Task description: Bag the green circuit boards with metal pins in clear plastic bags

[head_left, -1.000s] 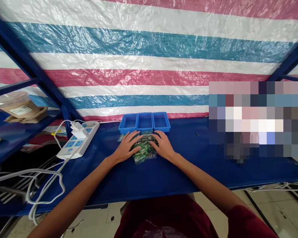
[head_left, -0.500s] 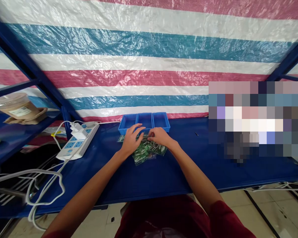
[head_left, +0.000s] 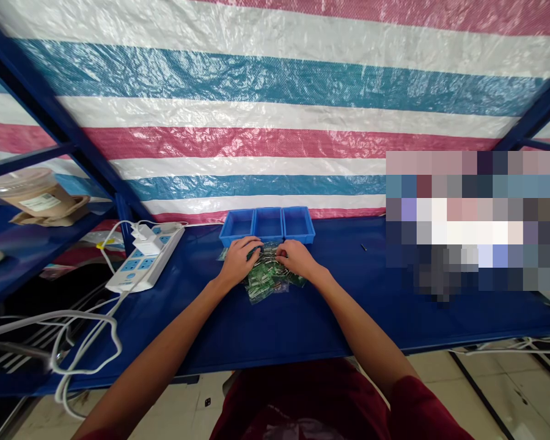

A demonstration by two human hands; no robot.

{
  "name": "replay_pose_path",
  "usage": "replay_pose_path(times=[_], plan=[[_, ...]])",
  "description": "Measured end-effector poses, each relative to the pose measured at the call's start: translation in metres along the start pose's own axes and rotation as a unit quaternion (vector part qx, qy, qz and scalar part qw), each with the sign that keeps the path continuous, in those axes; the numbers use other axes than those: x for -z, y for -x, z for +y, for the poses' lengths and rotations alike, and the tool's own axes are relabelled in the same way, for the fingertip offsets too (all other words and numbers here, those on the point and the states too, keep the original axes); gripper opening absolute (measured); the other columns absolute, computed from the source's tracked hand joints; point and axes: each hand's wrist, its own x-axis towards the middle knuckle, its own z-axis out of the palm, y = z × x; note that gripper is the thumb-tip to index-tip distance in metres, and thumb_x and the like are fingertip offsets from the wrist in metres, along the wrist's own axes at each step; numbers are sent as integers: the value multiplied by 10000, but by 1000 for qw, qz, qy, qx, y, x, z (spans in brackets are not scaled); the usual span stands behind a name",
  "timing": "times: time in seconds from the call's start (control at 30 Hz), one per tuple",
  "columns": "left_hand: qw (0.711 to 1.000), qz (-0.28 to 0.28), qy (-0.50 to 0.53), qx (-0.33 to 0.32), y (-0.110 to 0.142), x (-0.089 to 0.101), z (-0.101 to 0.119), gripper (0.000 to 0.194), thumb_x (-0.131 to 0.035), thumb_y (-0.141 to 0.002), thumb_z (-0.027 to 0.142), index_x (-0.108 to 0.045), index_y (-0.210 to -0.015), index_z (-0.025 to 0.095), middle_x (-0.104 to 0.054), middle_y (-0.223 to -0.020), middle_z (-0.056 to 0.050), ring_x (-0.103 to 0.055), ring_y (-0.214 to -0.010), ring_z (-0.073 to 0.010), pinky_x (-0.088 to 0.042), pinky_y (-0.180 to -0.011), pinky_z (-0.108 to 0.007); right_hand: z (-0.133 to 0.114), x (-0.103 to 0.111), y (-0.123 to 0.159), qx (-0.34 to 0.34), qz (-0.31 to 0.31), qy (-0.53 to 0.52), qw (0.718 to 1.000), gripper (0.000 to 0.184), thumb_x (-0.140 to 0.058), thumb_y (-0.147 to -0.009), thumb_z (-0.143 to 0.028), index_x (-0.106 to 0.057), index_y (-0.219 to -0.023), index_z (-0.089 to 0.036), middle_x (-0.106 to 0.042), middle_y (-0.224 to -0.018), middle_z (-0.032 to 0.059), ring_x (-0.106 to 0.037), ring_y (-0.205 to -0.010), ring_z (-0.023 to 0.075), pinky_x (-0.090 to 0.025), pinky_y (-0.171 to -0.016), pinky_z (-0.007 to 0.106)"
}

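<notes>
A pile of small green parts in clear plastic [head_left: 266,278] lies on the blue table [head_left: 302,318], just in front of three blue bins [head_left: 266,223] set side by side. My left hand [head_left: 239,261] rests on the pile's left side with its fingers curled down onto it. My right hand [head_left: 296,258] sits on the pile's right side, fingers bent and pinched at the top of the pile. What the fingertips hold is too small to make out.
A white power strip [head_left: 143,264] with a plugged-in adapter lies at the left, its white cables [head_left: 73,342] trailing off the table edge. A beige lidded cup [head_left: 34,194] sits on the left shelf. A small dark part [head_left: 363,247] lies to the right. A striped tarp hangs behind.
Both hands went from lying flat and spread over the pile to curled and drawn together near its top. The right hand moved left and toward the bins.
</notes>
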Motion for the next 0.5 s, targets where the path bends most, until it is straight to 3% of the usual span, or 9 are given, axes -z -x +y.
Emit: replay_pose_path(times=[0.3, 0.5], plan=[[1000, 3, 0, -2, 1, 0, 2, 312, -370, -949, 316, -660, -1011, 218, -665, -1125, -69, -590, -1089, -220, -413, -951, -391, -1, -3, 0, -6, 5, 17, 1000, 75, -581, -869, -144, -638, -821, -145, -596, -824, 61, -540, -846, 191, -376, -738, 274], [999, 52, -3, 8, 1, 4, 5, 315, -371, -955, 329, -649, -1054, 218, -668, -1101, -71, -599, -1064, -217, -431, -938, -382, -1, 5, -4, 25, 83, -24, 996, 99, -521, -899, -147, -595, -836, -164, -604, -873, 57, -538, -845, 180, -377, -769, 270]])
